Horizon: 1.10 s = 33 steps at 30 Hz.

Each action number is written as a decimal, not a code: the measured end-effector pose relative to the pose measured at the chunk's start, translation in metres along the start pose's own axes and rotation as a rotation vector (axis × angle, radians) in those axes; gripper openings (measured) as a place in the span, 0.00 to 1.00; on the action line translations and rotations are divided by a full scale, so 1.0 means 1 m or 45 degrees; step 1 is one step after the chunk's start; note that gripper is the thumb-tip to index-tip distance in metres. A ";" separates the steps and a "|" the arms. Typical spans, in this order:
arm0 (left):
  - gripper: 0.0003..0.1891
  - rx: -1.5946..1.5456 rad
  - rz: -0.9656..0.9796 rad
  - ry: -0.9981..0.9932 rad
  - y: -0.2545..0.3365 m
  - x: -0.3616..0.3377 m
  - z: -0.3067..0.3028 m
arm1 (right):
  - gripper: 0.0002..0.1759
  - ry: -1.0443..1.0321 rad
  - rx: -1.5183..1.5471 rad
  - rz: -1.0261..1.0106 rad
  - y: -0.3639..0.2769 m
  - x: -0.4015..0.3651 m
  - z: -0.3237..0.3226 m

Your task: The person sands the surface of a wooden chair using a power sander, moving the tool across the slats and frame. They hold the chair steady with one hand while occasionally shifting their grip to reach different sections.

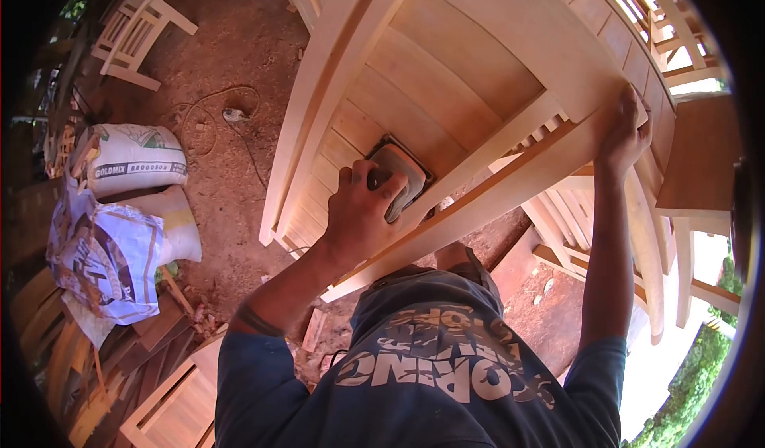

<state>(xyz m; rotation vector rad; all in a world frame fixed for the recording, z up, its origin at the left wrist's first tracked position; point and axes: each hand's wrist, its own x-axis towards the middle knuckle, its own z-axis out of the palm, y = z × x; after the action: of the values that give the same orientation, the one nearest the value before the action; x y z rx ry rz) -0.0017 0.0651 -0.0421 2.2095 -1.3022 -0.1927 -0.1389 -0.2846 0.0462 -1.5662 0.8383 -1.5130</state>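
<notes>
Panel (454, 58) is backing sander (410, 179), left hand (362, 209) gripping it flat; right hand (624, 136) is gripping frame (578, 58) at two o'clock, likely steadying.

1. The panelled piece (454, 66) is of pale wood, smooth and matt.
2. The sander (408, 169) has casing that looks like plastic.
3. The shirt (430, 352) is matt cloth.
4. The crumpled sack (107, 249) looks like plastic.
5. The ground (231, 46) looks rough.

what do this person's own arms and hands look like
The left hand and right hand wear no gloves. The short left sleeve and right sleeve are dark blue, leaving both forearms uncovered. A dark band crosses the left arm just past its sleeve; I can't tell whether it is worn or a marking.
</notes>
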 end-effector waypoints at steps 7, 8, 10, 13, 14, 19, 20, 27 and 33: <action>0.30 -0.053 -0.023 0.060 0.000 -0.003 0.001 | 0.15 -0.016 -0.047 0.005 -0.001 0.000 -0.002; 0.30 -0.073 -0.024 0.110 -0.005 -0.005 0.005 | 0.15 -0.021 -0.020 0.003 -0.001 0.000 -0.001; 0.30 -0.118 -0.023 0.202 -0.012 -0.007 0.012 | 0.16 -0.025 0.026 0.002 -0.002 -0.003 0.000; 0.30 -0.074 0.028 0.226 -0.007 -0.007 0.014 | 0.16 0.003 -0.036 -0.023 -0.003 -0.003 0.001; 0.30 -0.101 0.031 0.227 -0.004 -0.004 0.014 | 0.16 -0.008 -0.054 -0.012 -0.003 -0.003 0.000; 0.31 -0.134 0.000 0.155 0.011 0.024 -0.003 | 0.15 -0.014 -0.070 0.003 -0.007 -0.003 0.001; 0.31 -0.130 0.004 0.161 0.009 0.021 -0.001 | 0.15 -0.019 -0.056 0.010 -0.006 -0.004 0.000; 0.32 -0.072 -0.004 0.093 -0.003 0.003 0.006 | 0.15 -0.028 -0.027 -0.015 -0.007 -0.004 0.002; 0.29 -0.081 -0.027 0.228 -0.003 0.021 0.001 | 0.15 -0.025 -0.057 -0.013 -0.008 -0.002 0.003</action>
<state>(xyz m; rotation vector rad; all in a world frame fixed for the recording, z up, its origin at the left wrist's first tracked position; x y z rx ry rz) 0.0108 0.0484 -0.0407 2.1339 -1.1604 -0.0418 -0.1367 -0.2791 0.0521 -1.6177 0.8592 -1.4932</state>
